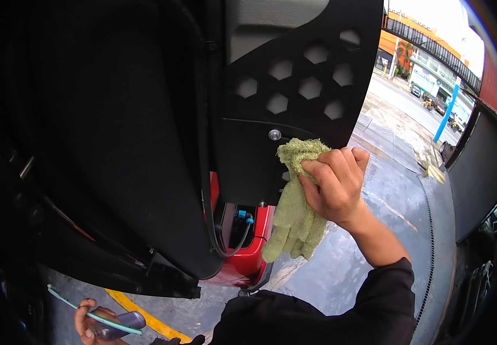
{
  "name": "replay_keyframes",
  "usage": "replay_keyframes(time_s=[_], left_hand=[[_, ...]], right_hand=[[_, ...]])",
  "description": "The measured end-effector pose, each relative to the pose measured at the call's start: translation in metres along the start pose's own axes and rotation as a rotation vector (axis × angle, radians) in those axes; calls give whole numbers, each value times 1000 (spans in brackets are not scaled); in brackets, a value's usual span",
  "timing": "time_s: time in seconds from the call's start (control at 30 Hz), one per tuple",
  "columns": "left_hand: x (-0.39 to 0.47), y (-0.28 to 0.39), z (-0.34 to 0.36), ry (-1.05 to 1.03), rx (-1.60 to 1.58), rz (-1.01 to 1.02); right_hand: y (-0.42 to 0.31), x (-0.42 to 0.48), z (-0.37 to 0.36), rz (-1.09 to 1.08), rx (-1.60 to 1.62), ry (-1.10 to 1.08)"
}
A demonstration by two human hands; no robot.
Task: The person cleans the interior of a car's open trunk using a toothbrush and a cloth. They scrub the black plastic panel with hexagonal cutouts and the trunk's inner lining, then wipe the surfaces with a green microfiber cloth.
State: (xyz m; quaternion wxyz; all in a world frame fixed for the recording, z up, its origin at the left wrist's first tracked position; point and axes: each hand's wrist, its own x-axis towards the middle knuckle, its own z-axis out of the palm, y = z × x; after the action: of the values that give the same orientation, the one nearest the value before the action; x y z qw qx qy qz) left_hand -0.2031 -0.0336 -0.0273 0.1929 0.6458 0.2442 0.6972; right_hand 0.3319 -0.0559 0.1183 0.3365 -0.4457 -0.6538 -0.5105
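Observation:
My right hand (334, 183) grips a green terry cloth (293, 220), its bunched top against the lower right of a black metal panel (248, 155) with hexagonal holes. Just above and left of the cloth sits a shiny bolt (275, 135). A second bolt (262, 204) is at the panel's lower edge. Down at the lower left, my left hand (89, 323) holds a thin toothbrush (115, 324) with a green-and-white handle together with a greyish cylindrical container (130, 321). The container's lower part is covered by the fingers.
A large black curved panel (115, 151) fills the left. Below the holed panel are a red glossy body part (244, 263), a black hose (220, 250) and blue fittings (243, 214). A yellow line (145, 317) marks the concrete floor. The street lies beyond, upper right.

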Motion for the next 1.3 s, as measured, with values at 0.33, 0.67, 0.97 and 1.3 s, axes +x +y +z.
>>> replay_keyframes(time_s=[0.33, 0.67, 0.97, 1.3], left_hand=[[-5, 3, 2, -28, -120, -185], [-3, 4, 8, -19, -104, -183], [2, 1, 11, -20, -106, -179], [-2, -11, 4, 26, -112, -143]], right_hand=[[7, 32, -11, 9, -18, -49], [1, 52, -3, -54, 11, -9], [2, 68, 10, -120, 60, -26], [3, 58, 17, -173, 20, 29]])
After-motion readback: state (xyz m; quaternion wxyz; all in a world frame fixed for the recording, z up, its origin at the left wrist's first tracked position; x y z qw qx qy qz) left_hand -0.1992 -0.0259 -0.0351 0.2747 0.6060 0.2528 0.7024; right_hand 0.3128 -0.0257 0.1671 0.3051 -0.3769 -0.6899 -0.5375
